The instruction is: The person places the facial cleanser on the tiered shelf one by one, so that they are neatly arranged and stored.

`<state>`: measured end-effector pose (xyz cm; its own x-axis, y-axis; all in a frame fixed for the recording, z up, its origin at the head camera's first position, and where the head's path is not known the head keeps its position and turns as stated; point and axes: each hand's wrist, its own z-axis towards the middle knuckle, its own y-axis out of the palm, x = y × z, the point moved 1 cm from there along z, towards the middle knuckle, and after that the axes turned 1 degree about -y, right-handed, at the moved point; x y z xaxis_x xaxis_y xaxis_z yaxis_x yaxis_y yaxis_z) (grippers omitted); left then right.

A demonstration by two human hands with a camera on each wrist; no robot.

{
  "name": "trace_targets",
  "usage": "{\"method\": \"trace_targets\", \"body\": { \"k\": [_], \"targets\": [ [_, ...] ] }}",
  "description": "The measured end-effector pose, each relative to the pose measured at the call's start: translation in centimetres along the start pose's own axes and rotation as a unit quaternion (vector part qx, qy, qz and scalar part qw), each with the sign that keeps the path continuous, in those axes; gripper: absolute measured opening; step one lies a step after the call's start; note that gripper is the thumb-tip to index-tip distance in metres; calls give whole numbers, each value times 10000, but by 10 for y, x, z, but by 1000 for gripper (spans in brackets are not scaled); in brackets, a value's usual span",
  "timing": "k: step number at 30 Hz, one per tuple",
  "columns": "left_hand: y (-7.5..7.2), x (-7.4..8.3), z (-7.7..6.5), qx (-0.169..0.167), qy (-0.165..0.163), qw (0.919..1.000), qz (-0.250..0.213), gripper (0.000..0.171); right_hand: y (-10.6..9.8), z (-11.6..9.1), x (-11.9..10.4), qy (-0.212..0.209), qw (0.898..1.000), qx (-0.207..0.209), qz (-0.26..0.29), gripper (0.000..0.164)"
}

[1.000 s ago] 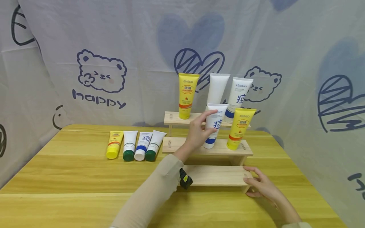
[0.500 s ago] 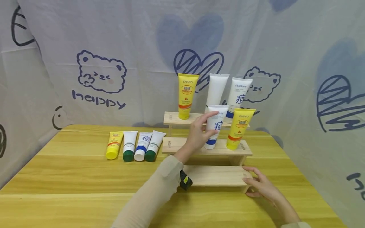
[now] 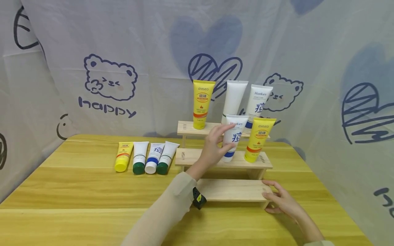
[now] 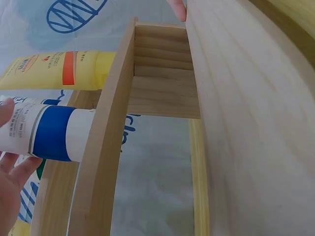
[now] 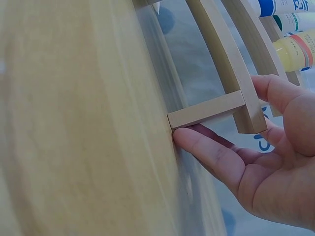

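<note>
The held tube [image 3: 236, 137] is white with a blue band, the neighbouring yellow tube [image 3: 260, 140] has an orange-red stripe, and the grey cloth [image 3: 160, 41] bears blue hearts.

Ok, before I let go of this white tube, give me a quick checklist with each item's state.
1. Left fingers gripping the white tube: ok.
2. Tube pointing cap down: ok.
3. Cap resting flat on the middle shelf: cannot tell, its underside is hidden.
4. Gap to the yellow tube on its right: ok, they are apart.
5. Right fingers holding the lowest shelf's right end: ok.
</note>
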<state>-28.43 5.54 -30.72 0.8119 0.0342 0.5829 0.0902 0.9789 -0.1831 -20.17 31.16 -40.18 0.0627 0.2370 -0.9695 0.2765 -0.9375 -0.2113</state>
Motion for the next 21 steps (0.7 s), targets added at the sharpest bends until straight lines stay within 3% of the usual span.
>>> {"method": "trace_targets", "body": {
  "k": [6, 13, 21],
  "targets": [
    [-9, -1, -8, 240, 92, 9996, -138, 39, 0, -1, 0, -28, 10000, 4, 67, 53],
    [-31, 35, -15, 521, -274, 9982, -58, 20, 0, 1, -2, -2, 10000, 30, 29, 56],
    [-47, 43, -22, 700, -726, 9945, 268, 12, -2, 0, 0, -54, 10000, -9, 16, 56]
  ]
}}
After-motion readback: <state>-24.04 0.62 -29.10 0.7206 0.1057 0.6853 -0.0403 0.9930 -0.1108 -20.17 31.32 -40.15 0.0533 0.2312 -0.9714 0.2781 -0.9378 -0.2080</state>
